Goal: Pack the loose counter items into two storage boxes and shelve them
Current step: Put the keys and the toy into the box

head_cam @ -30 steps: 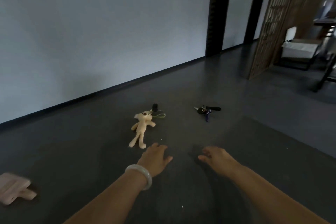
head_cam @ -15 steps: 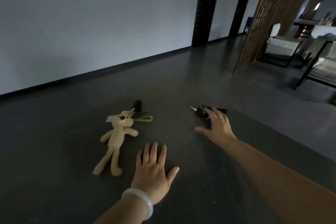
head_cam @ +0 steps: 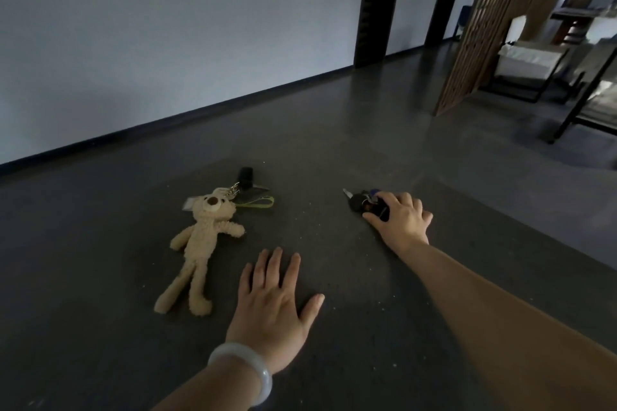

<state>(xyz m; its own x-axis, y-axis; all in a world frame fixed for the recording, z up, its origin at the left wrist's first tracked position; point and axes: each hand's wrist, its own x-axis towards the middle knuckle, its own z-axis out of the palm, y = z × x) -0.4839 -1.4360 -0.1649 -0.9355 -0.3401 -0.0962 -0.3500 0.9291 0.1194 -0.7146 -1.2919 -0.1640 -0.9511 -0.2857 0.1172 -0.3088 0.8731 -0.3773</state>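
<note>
Counter: the wide dark grey speckled counter surface (head_cam: 350, 360) fills your lower view, and no storage box shows on it or anywhere else in view.

Left hand: your left hand (head_cam: 272, 305), with the pale white bangle (head_cam: 248, 369) at the wrist, lies flat and spread on the counter, holding nothing. Half a second ago it lay the same way; it serves as a brace, not a picker.

Right hand: your right hand (head_cam: 402, 218) now sits on top of the dark bunch of keys with black fobs (head_cam: 362, 202). Half a second ago the fingers only reached its near edge; a second ago the hand was well short of it. The fingers curl over the fobs and the thumb presses at the near side, so you are closing on the bunch, but it lies on the counter, not lifted.

Plush: the cream fuzzy long-legged plush bear keyring (head_cam: 203, 237) lies on its back, left of your left hand, apart from it.

Bear's attachments: the small black fob and thin yellow-green loop strap (head_cam: 255, 197) lie just behind the bear's head, joined to it by a metal clip, as far as the dim light lets you tell.

Meaning for the task: judged from this, packing is at its first pick. The keys come first; the bear and its strap remain loose.

Next move calls for: a firm pinch that gathers the whole bunch, since loose keys may splay or slip as you lift.
</note>
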